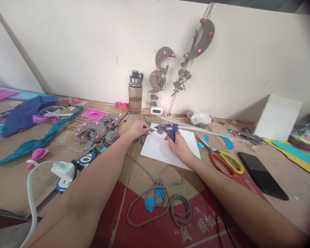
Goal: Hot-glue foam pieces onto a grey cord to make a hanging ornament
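Observation:
My right hand (180, 146) is wrapped round the handle of a blue hot glue gun (172, 131) with an orange trigger. The gun's nozzle points left over a white board (157, 148), close to small grey yarn pieces (160, 129). Just left of the nozzle, my left hand (139, 129) is closed, its fingertips pinched together at the board's upper left edge. What the fingertips hold is too small to make out. Nearer to me lies loose grey cord (180, 210), part of it over blue paper cutouts (150, 204).
Scissors (223, 162) and a black phone (262, 175) lie right of the board. A water bottle (135, 93) stands by the wall, where grey moon-shaped hangings (206, 39) hang. Left are grey yarn crafts with pompoms (93, 132), a plugged-in white adapter (64, 170) and coloured paper (38, 139).

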`<state>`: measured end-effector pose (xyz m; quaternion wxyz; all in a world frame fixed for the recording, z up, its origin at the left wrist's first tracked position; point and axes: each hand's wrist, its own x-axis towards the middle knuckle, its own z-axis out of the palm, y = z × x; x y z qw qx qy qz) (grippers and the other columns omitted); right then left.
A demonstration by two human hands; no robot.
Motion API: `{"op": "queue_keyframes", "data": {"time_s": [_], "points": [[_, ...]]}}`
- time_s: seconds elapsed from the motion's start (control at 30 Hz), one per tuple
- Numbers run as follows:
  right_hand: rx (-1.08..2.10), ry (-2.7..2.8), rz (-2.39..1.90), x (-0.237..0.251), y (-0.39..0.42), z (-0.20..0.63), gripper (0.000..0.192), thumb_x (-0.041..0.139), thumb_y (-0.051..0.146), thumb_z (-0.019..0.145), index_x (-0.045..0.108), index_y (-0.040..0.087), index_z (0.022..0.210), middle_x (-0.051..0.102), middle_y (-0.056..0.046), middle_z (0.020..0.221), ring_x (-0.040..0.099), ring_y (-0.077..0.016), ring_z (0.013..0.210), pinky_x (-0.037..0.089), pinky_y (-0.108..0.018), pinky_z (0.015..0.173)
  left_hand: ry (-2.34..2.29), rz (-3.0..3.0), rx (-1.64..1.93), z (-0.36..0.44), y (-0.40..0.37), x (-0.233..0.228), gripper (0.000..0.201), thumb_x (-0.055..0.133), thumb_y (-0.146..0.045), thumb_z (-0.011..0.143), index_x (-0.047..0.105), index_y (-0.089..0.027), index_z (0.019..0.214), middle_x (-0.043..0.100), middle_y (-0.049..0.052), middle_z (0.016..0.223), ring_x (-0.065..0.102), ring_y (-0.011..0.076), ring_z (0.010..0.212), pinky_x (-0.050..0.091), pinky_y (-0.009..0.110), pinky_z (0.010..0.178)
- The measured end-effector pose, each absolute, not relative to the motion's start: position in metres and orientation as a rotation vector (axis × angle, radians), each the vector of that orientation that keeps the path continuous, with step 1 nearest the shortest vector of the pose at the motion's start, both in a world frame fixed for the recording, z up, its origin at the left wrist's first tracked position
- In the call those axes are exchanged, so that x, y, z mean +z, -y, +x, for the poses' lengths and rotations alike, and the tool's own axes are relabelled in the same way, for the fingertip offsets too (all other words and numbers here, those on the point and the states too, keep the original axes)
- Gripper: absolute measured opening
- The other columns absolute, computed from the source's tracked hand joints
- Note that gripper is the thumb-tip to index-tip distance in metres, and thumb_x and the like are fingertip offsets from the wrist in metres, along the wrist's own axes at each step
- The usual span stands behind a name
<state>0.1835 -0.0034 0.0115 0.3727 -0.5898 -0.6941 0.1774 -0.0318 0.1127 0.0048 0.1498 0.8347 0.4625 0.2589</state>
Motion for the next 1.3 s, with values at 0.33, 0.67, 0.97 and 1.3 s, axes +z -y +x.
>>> {"op": "queue_keyframes", "data": {"time_s": [0.33, 0.67, 0.97, 1.3], "points": [[0.407, 1.903, -1.563, 0.026, 0.004, 0.173, 0.030, 0.040, 0.027, 0.086, 0.040, 0.016, 0.114, 0.065, -0.015, 0.104, 0.061, -0.0263, 0.096, 0.045, -0.041, 0.087, -1.307, 2.412, 0.749, -0.033, -0.111, 0.006, 0.021, 0.056, -0.024, 0.077, 0.074, -0.014, 0.076, 0.073, 0.004, 0.079, 0.060, 0.0138, 0.070, 0.041, 0.021, 0.061], [0.403, 1.926, -1.577, 0.021, 0.005, 0.173, 0.030, 0.039, 0.029, 0.088, 0.040, 0.016, 0.116, 0.062, -0.016, 0.110, 0.059, -0.0275, 0.102, 0.044, -0.042, 0.090, -1.322, 2.440, 0.743, -0.032, -0.113, 0.005, 0.020, 0.056, -0.022, 0.076, 0.075, -0.015, 0.075, 0.074, 0.006, 0.080, 0.061, 0.0153, 0.070, 0.042, 0.023, 0.065], [0.379, 1.928, -1.620, 0.018, 0.008, 0.169, 0.039, 0.039, 0.030, 0.088, 0.039, 0.011, 0.122, 0.059, -0.021, 0.118, 0.057, -0.0305, 0.107, 0.044, -0.043, 0.090, -1.321, 2.447, 0.747, -0.032, -0.114, 0.004, 0.021, 0.056, -0.021, 0.076, 0.076, -0.015, 0.077, 0.074, 0.006, 0.082, 0.061, 0.0151, 0.071, 0.042, 0.023, 0.066], [0.362, 1.911, -1.593, 0.016, 0.005, 0.171, 0.036, 0.040, 0.031, 0.087, 0.040, 0.014, 0.119, 0.060, -0.018, 0.116, 0.057, -0.0292, 0.105, 0.044, -0.044, 0.090, -1.338, 2.428, 0.747, -0.031, -0.114, 0.004, 0.020, 0.057, -0.020, 0.075, 0.075, -0.015, 0.076, 0.074, 0.005, 0.082, 0.061, 0.0152, 0.072, 0.043, 0.023, 0.066]]}}
